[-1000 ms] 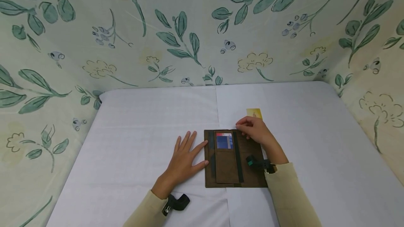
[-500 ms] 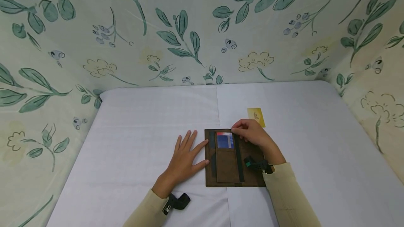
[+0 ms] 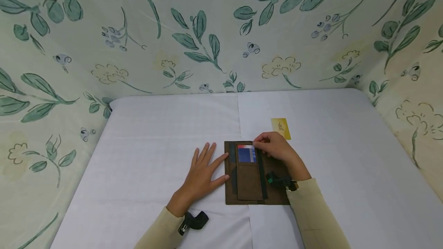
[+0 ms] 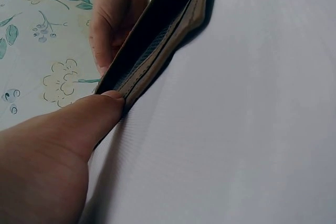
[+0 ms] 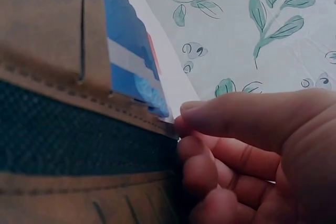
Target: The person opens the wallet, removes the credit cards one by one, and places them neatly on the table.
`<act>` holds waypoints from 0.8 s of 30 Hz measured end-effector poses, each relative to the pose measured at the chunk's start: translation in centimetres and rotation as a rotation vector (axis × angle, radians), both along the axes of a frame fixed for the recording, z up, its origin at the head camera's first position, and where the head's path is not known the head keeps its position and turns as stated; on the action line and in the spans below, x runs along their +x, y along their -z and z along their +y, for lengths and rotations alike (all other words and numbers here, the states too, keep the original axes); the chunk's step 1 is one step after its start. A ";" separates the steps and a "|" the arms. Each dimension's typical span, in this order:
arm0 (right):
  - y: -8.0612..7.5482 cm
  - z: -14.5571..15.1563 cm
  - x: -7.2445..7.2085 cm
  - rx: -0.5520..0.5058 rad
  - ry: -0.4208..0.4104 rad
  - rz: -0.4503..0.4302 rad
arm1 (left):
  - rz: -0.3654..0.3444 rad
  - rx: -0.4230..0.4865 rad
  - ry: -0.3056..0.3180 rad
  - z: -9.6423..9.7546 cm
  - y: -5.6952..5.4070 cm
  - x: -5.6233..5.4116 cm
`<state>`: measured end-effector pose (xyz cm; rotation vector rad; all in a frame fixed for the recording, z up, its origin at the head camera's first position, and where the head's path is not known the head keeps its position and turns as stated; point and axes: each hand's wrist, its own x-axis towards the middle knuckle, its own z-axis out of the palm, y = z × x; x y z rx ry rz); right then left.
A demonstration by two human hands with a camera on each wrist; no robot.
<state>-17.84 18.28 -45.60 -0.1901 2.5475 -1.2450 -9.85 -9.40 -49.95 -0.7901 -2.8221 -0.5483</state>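
Brown leather wallet: lies opened out just right of centre, in the lower half of the frame, on the white tablecloth. You seem to be working at its inner part, so don't let the leather slide as you pull.
Left hand: your fingers are straight and fanned, gripping nothing; forefinger and thumb touch the wallet's left edge. Use them as a brace, pressing down if the edge lifts.
Right hand: your fingers are curled, thumb and forefinger nearly together in a pinch on the wallet's inner corner; whether a card edge is caught too, you cannot tell from here. A light pinch should spare the corner.
Narrow brown leather panel: sits inside the wallet, its upper right corner at your fingertips. Avoid folding it sharply.
Yellow rectangular card: lies just beyond your right hand, right of centre in the frame; mind your knuckles there.
Blue, white and red card: shows at the panel's top; any pull is best made straight along its slot.
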 end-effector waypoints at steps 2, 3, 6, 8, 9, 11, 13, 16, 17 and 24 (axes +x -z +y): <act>0.0 -0.1 0.0 0.017 -0.003 0.003 | 0.001 0.003 0.003 0.0 0.0 0.0; 0.0 -0.1 0.0 0.024 -0.004 0.005 | -0.001 0.003 0.003 0.0 0.0 0.0; -0.1 -0.3 0.0 0.038 -0.016 0.016 | -0.012 -0.001 -0.003 0.0 0.0 0.0; -0.1 -0.3 0.1 0.042 -0.020 0.023 | -0.021 -0.007 -0.007 0.0 0.1 0.0; -0.1 -0.3 0.1 0.044 -0.021 0.026 | -0.021 -0.009 -0.008 0.0 0.1 0.0; 0.0 -0.4 0.1 0.047 -0.021 0.029 | -0.023 -0.012 -0.009 0.0 0.2 0.0; 0.0 -0.4 0.1 0.047 -0.017 0.028 | -0.021 -0.011 -0.006 -0.1 0.2 0.0; -0.1 -0.4 0.1 0.045 -0.008 0.028 | -0.011 -0.008 0.000 -0.1 0.2 0.0; -0.1 -0.5 0.1 0.046 -0.008 0.030 | -0.007 -0.005 0.002 -0.1 0.2 0.0; -0.2 -0.9 0.1 0.065 0.011 0.023 | -0.006 0.007 0.008 -0.1 0.0 -0.1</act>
